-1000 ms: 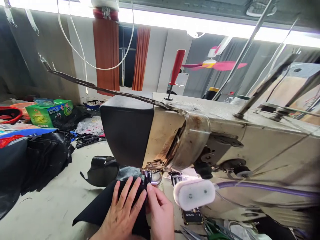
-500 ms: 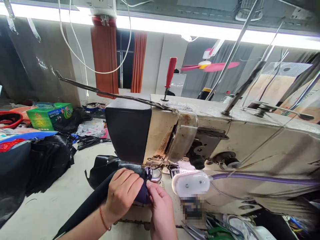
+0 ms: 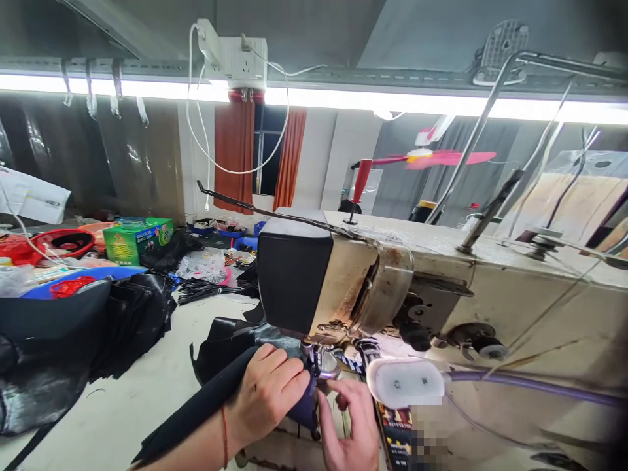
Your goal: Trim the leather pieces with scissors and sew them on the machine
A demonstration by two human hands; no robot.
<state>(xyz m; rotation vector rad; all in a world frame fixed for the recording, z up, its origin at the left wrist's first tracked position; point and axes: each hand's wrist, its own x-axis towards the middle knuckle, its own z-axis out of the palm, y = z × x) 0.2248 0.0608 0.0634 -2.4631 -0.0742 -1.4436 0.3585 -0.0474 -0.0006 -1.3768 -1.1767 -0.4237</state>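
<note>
Left grip (image 3: 275, 387) clenches fabric (image 3: 209, 399); right grip (image 3: 350, 418) seems parted.

Overhead we saw a bright tube light (image 3: 392, 108), with a white socket (image 3: 252, 65) just above it and a looping cable (image 3: 235, 172) hanging down. Beyond, we had orange curtains (image 3: 234, 137) on either side of a dark window (image 3: 269, 178) and a pink fan (image 3: 456, 157) to their right. At the left we had a green box (image 3: 122, 246) bearing a clear dish (image 3: 131, 223), near a red basin (image 3: 89, 246).
</note>
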